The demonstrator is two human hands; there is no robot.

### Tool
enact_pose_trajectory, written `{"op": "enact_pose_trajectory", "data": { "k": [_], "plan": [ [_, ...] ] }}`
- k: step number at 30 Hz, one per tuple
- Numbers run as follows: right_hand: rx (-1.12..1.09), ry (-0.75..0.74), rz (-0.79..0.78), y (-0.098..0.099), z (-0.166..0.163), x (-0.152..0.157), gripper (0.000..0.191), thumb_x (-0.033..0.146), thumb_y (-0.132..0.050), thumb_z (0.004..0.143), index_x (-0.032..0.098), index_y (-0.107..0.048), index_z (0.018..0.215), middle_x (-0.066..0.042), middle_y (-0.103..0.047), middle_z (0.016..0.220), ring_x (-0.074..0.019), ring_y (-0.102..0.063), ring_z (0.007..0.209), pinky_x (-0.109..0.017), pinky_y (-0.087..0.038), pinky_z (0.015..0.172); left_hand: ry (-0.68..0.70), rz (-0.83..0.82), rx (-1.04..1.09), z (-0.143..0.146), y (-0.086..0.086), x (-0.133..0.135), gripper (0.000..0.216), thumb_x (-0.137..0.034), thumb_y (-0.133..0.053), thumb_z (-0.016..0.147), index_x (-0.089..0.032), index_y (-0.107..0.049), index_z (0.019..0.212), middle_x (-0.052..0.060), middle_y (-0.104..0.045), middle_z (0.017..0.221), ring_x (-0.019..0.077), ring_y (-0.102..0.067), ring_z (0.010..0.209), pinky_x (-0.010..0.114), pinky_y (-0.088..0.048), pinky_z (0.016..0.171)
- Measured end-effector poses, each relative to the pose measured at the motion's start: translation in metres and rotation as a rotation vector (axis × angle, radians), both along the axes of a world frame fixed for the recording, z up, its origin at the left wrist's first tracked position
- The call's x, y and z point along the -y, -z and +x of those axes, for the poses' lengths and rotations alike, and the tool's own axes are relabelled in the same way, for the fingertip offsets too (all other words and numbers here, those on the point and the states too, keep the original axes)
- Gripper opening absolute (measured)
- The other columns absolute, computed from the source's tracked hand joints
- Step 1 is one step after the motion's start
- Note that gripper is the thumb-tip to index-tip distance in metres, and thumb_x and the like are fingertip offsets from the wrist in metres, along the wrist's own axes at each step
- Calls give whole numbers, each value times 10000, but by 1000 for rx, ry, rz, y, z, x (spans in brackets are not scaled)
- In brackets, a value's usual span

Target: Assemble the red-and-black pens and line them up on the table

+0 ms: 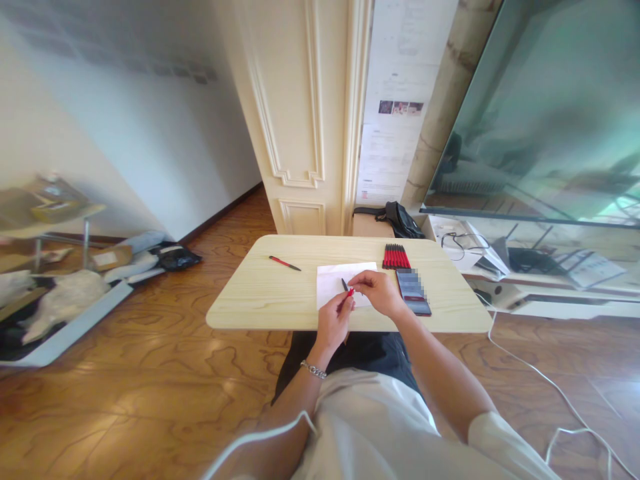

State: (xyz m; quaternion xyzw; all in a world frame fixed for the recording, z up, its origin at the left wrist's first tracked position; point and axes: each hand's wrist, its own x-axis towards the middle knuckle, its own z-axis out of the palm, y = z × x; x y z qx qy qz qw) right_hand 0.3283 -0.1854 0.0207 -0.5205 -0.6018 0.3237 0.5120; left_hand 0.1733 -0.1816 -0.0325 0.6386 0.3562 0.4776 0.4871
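Over a white sheet of paper [327, 277] my two hands meet at the fingertips. My left hand [334, 321] is closed around a red pen barrel [351, 292], and most of the barrel is hidden by the fingers. At its upper end, the fingers of my right hand [379, 291] are pinched together; what they hold is too small to make out. A short black pen part [345, 285] shows on the paper just beyond my fingers. To the left lies a red pen with black ends [285, 263]. Several red and black pens [396, 257] lie side by side at the back right.
A phone [414, 293] lies right of the paper on the light wooden table [250, 293]. Behind the table are a black bag [400, 219] and a cream door [295, 100]. A white cable [540, 377] runs over the floor at right; boxes [113, 257] stand at left.
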Motion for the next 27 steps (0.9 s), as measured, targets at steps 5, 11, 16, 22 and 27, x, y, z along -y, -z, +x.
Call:
{"op": "enact_pose_trajectory", "data": {
  "k": [5,11,16,22,27],
  "plan": [
    [151,28,18,-4,1,4,135,209,-606,764,187,-715,841,-29,-710,813,-167,-636,768,-283,-477,731,1,16,-38,-2,-1,1,385,-454,-534,859,-161,-658,1076,55,-691,822,168,-640,747,278,-502,739],
    [328,-11,36,-16,4,9,161,164,-589,771,209,-731,831,-20,-721,824,-172,-645,785,-280,-472,744,9,82,-91,-5,-4,1,352,-441,-523,866,-165,-678,1020,49,-672,779,167,-613,706,265,-488,700],
    [292,-95,-35,-14,10,8,118,242,-645,760,210,-735,829,-24,-725,815,-185,-660,772,-289,-495,741,35,106,-113,-6,-6,3,329,-429,-512,875,-166,-676,987,36,-653,747,154,-597,685,253,-475,675],
    [132,-249,-95,-6,20,-2,257,321,-657,750,190,-716,963,-51,-722,930,-189,-660,846,-293,-505,771,102,13,4,-4,-5,3,352,-455,-515,872,-156,-662,986,41,-658,751,147,-603,692,254,-480,677],
    [373,144,-146,12,34,-28,218,239,-576,790,153,-723,926,-61,-720,878,-173,-641,787,-265,-473,737,22,-99,150,-1,1,-2,401,-489,-548,844,-154,-640,1044,67,-680,807,160,-639,715,258,-493,655]
  ]
}}
